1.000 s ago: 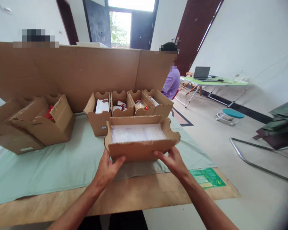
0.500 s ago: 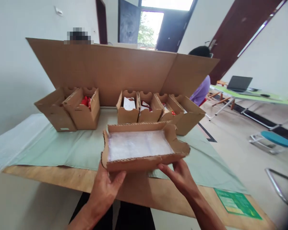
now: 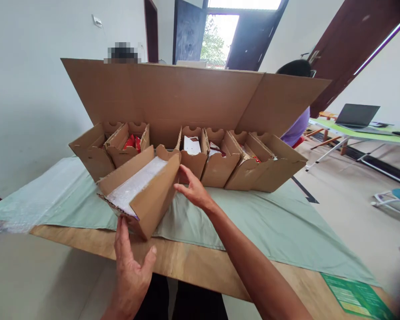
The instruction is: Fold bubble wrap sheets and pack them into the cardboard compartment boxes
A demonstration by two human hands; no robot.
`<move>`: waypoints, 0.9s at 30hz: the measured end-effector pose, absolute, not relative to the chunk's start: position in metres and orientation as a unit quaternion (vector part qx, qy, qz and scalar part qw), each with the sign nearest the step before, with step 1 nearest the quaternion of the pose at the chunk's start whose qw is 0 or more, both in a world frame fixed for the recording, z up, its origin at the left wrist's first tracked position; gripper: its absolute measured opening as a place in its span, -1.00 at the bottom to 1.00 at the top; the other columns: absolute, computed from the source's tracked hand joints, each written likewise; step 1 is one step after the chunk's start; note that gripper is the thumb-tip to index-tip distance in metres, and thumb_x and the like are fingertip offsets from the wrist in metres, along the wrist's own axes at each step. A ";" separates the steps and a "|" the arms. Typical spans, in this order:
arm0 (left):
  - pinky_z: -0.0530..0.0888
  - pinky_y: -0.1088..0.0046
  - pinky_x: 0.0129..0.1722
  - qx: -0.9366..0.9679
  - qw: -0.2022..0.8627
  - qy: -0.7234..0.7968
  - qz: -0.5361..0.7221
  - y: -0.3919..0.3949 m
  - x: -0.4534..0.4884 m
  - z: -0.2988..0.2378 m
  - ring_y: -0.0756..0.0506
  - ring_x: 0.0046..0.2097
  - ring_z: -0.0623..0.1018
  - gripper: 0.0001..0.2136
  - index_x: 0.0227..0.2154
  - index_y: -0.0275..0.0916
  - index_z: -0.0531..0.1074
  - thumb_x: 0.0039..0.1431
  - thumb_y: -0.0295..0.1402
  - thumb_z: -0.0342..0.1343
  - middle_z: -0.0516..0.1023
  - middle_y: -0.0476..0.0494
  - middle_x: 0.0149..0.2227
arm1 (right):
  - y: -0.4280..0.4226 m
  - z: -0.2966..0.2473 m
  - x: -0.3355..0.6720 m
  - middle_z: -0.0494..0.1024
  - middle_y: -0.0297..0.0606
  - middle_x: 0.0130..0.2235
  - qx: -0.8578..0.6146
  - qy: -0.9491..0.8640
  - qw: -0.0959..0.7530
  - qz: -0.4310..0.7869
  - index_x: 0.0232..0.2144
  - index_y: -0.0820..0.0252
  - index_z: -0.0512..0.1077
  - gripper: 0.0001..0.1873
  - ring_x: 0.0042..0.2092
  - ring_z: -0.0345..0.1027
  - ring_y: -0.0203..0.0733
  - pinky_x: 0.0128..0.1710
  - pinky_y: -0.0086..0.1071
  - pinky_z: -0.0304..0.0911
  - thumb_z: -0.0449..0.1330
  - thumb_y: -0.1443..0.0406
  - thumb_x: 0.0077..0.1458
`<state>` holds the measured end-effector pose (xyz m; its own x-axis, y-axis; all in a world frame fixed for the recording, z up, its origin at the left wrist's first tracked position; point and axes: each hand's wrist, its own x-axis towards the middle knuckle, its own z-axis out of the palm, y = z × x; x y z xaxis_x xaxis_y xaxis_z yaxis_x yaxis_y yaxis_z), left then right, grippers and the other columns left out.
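Observation:
A cardboard box lined with bubble wrap sits at an angle near the table's front edge, its far end pointing toward the gap in the row of boxes. My left hand is at its near end, fingers stretched up against the cardboard and thumb held apart. Along the box's right side, toward the far end, my right hand has its fingertips at the wall, with thumb and fingers spread. Whether the box's underside rests fully on the cloth is hidden.
Several cardboard boxes, such as one with red packets and one with a white packet, line the back before a tall cardboard screen. Bubble wrap sheeting covers the left end. A green printed sheet lies front right.
The box has turned from crosswise to lengthwise and moved left. My right hand has shifted from its near wall to its right side; my left hand's grip has loosened at the near end.

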<state>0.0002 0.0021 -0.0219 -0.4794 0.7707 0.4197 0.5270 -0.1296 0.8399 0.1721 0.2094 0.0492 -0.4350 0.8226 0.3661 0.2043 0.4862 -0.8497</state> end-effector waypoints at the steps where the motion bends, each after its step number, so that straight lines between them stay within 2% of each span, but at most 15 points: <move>1: 0.20 -0.23 0.38 0.491 0.094 0.662 0.558 0.003 -0.003 -0.026 -0.46 0.42 0.22 -0.12 0.48 -0.13 -0.06 0.19 -0.14 0.25 0.13 -0.42 0.44 | 0.207 0.040 0.172 0.21 0.08 0.42 -0.353 -0.763 0.407 0.357 0.38 0.25 0.17 -0.14 0.41 0.11 0.11 0.39 0.01 0.08 0.28 0.08 0.12; 3: 0.20 -0.26 0.36 0.467 0.084 0.682 0.556 0.007 -0.014 -0.032 -0.49 0.43 0.20 -0.03 0.48 -0.14 -0.07 0.12 -0.08 0.32 0.10 -0.46 0.44 | 0.195 0.017 0.177 0.15 0.02 0.45 -0.371 -0.772 0.386 0.342 0.39 0.19 0.17 -0.21 0.45 0.03 0.07 0.37 0.02 0.13 0.22 0.19 0.16; 5: 0.21 -0.26 0.36 0.453 0.083 0.688 0.561 0.015 -0.027 -0.033 -0.50 0.44 0.18 0.10 0.49 -0.14 -0.14 0.00 -0.04 0.40 0.03 -0.50 0.46 | 0.182 -0.006 0.184 0.18 -0.01 0.44 -0.383 -0.779 0.354 0.350 0.39 0.14 0.18 -0.23 0.44 0.06 0.06 0.34 0.04 0.18 0.19 0.24 0.16; 8: 0.24 -0.18 0.36 0.475 0.114 0.658 0.573 0.033 -0.040 -0.030 -0.45 0.45 0.16 0.23 0.49 -0.09 -0.26 -0.09 -0.08 0.47 0.00 -0.47 0.47 | 0.172 -0.030 0.189 0.19 0.05 0.44 -0.392 -0.789 0.322 0.347 0.42 0.18 0.12 -0.16 0.44 0.07 0.13 0.37 0.13 0.11 0.21 0.26 0.12; 11: 0.35 -0.09 0.31 0.487 0.139 0.637 0.581 0.044 -0.039 -0.029 -0.38 0.38 0.30 0.23 0.48 -0.03 -0.29 -0.10 -0.13 0.48 0.13 -0.41 0.41 | 0.172 -0.036 0.184 0.08 0.08 0.48 -0.380 -0.808 0.298 0.338 0.47 0.21 -0.01 -0.04 0.48 -0.04 0.21 0.40 0.20 0.00 0.26 0.15 0.13; 14: 0.41 -0.09 0.26 0.472 0.097 0.651 0.587 0.043 -0.029 -0.033 -0.38 0.31 0.38 0.22 0.46 -0.10 -0.17 -0.17 -0.12 0.50 0.20 -0.42 0.35 | 0.169 -0.031 0.174 -0.04 0.06 0.51 -0.352 -0.833 0.253 0.343 0.50 0.18 -0.09 0.04 0.50 -0.14 0.22 0.41 0.19 -0.06 0.29 0.08 0.13; 20: 0.40 -0.12 0.27 0.462 0.053 0.667 0.582 0.040 -0.011 -0.031 -0.43 0.37 0.29 0.16 0.43 -0.17 -0.11 -0.14 -0.09 0.49 0.17 -0.46 0.33 | 0.153 -0.024 0.165 -0.07 0.02 0.52 -0.314 -0.854 0.225 0.348 0.51 0.15 -0.14 0.09 0.51 -0.14 0.18 0.43 0.12 -0.07 0.32 0.10 0.11; 27: 0.31 -0.18 0.31 0.469 0.028 0.683 0.560 0.052 0.007 -0.031 -0.47 0.42 0.20 0.18 0.48 -0.23 -0.22 -0.05 -0.08 0.43 0.04 -0.58 0.43 | 0.145 -0.028 0.172 0.01 0.12 0.49 -0.332 -0.850 0.236 0.334 0.49 0.26 -0.09 0.09 0.49 -0.07 0.22 0.41 0.09 0.00 0.33 0.06 0.11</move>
<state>0.0069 0.0516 -0.0307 -0.5586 0.6713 0.4872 0.6090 -0.0668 0.7904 0.1718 0.1453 -0.0277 -0.6673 0.7229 0.1792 0.4068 0.5552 -0.7254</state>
